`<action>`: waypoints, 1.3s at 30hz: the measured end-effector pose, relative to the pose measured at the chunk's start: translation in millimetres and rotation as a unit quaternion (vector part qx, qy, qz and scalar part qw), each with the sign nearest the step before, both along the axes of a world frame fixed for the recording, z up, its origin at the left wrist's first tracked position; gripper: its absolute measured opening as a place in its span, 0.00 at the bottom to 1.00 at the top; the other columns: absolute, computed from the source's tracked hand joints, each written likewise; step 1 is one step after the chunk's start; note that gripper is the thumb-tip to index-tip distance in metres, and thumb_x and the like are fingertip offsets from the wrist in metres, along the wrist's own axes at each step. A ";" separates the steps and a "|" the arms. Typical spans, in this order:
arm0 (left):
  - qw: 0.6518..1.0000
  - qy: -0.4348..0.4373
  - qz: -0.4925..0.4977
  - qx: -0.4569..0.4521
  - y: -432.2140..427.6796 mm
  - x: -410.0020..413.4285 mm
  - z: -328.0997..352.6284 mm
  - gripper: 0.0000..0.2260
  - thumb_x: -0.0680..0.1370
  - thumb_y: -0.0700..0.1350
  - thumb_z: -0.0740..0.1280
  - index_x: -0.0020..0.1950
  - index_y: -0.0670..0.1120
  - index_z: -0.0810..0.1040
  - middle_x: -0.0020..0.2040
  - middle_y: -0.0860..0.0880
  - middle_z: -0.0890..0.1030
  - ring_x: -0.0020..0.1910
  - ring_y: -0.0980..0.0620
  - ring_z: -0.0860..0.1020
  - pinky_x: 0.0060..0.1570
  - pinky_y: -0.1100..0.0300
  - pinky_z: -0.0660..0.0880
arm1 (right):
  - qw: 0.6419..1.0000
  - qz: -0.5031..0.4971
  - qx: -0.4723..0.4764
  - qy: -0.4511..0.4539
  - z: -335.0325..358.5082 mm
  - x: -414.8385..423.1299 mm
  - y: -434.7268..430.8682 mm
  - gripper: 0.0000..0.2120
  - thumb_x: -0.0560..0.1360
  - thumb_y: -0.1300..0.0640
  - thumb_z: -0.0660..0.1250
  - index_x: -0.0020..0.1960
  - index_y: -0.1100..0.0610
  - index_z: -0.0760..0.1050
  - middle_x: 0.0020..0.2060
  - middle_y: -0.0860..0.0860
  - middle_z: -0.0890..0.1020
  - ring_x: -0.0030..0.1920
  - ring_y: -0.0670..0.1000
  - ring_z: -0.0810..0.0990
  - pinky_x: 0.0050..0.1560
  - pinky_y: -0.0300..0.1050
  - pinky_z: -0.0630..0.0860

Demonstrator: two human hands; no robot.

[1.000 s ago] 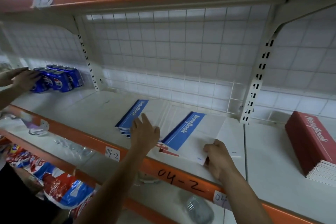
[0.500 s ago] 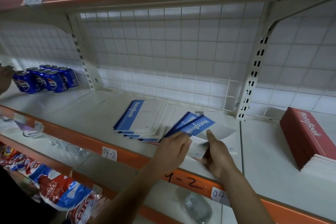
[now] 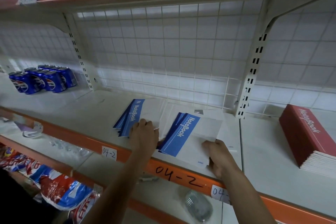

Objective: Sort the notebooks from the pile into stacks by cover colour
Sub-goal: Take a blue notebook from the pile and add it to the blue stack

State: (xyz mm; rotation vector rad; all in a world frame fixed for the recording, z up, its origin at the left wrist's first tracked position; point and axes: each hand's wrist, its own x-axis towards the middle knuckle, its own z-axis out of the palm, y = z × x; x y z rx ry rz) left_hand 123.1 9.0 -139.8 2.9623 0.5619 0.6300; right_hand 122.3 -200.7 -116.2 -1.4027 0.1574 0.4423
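A few fanned blue-and-white notebooks (image 3: 183, 134) lie on top of the pile in the middle of the white shelf (image 3: 87, 112). My right hand (image 3: 219, 157) grips their near right corner, thumb on the cover. My left hand (image 3: 144, 135) has its fingers curled at their left edge, beside a stack of blue notebooks (image 3: 130, 116) further left. A red edge shows low in the pile under my left hand. A tall stack of red notebooks (image 3: 305, 136) stands at the right of the shelf.
Several blue soda cans (image 3: 41, 80) stand at the far left of the shelf. A wire grid (image 3: 163, 51) backs it and an upright post (image 3: 249, 82) divides it. The orange front rail (image 3: 181, 175) runs below my hands. Snack bags (image 3: 61, 191) lie on the lower shelf.
Both hands lifted a fan of blue notebooks off the pile, then lowered it back. My left hand slid to the left edge and my right hand to the near right corner.
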 end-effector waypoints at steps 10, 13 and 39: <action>0.926 -0.156 -0.341 -0.051 -73.5 -16.5 -1.7 0.19 0.80 0.54 0.57 0.37 0.45 0.78 0.37 0.52 0.78 0.32 0.58 0.75 0.31 0.69 0.67 | 0.993 -0.015 0.103 0.047 3.1 4.7 -5.2 0.18 0.81 0.47 0.56 0.55 0.59 0.77 0.48 0.59 0.84 0.51 0.60 0.82 0.55 0.54 0.77; 0.906 -0.151 -0.385 -0.086 -89.5 -22.4 -0.1 0.22 0.79 0.60 0.57 0.40 0.47 0.82 0.37 0.53 0.78 0.34 0.59 0.75 0.32 0.66 0.71 | 0.997 -0.018 0.073 0.017 1.4 4.5 -13.5 0.13 0.80 0.61 0.56 0.57 0.65 0.76 0.45 0.61 0.84 0.45 0.59 0.84 0.45 0.51 0.80; 0.869 0.002 -0.248 -0.429 -128.3 -23.7 10.0 0.03 0.81 0.39 0.57 0.53 0.43 0.64 0.48 0.50 0.70 0.41 0.58 0.72 0.32 0.73 0.68 | 0.940 -0.050 -0.208 -0.264 -16.3 -25.4 -87.6 0.23 0.66 0.61 0.65 0.61 0.49 0.73 0.56 0.44 0.80 0.58 0.47 0.78 0.58 0.55 0.76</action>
